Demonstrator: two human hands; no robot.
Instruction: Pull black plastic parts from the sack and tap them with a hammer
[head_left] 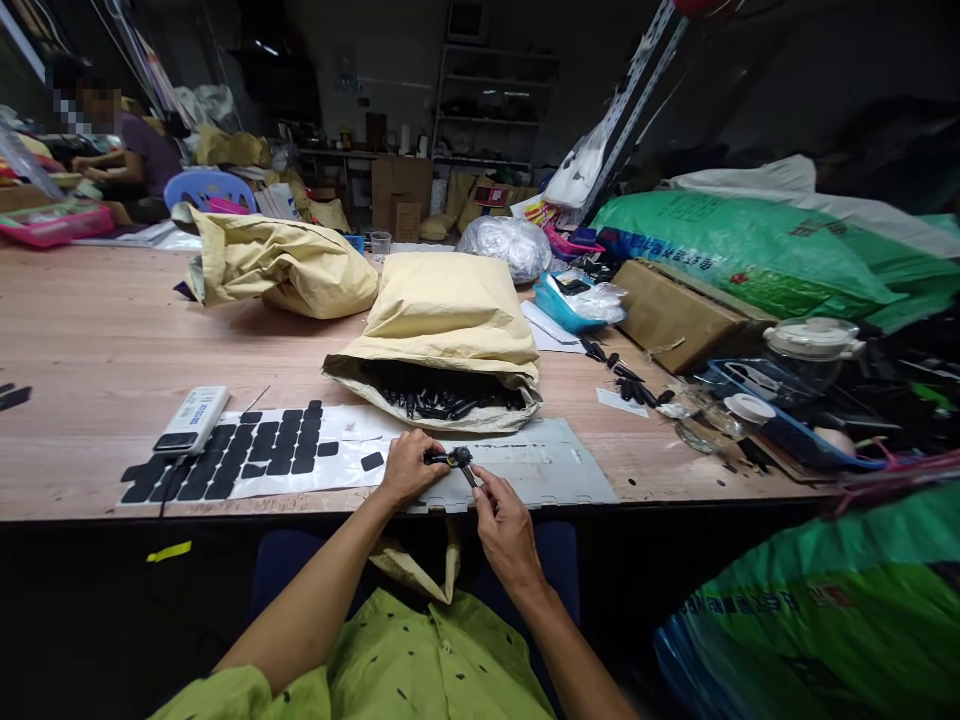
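Observation:
Over the grey sheet [555, 465] at the table's front edge, my left hand [409, 468] pinches a small black part [459, 457] with a rounded head. My right hand [504, 515] is closed on a slim dark rod [470, 476] that meets this head from below. Whether the rod is a tool or belongs to the part, I cannot tell. Just beyond my hands, a tan sack [457, 310] lies with its mouth facing me, and many black pieces [435, 395] show inside. Left of my hands, black rounded-square pads [277, 445] lie in rows on white backing.
A white device [192, 420] rests by the pads. Behind it lies a second tan sack [292, 265]. To the right are loose black parts [626, 380], a blue bag [577, 300], a cardboard box [682, 310] and green sacks [750, 250]. Another person [139, 150] sits far left.

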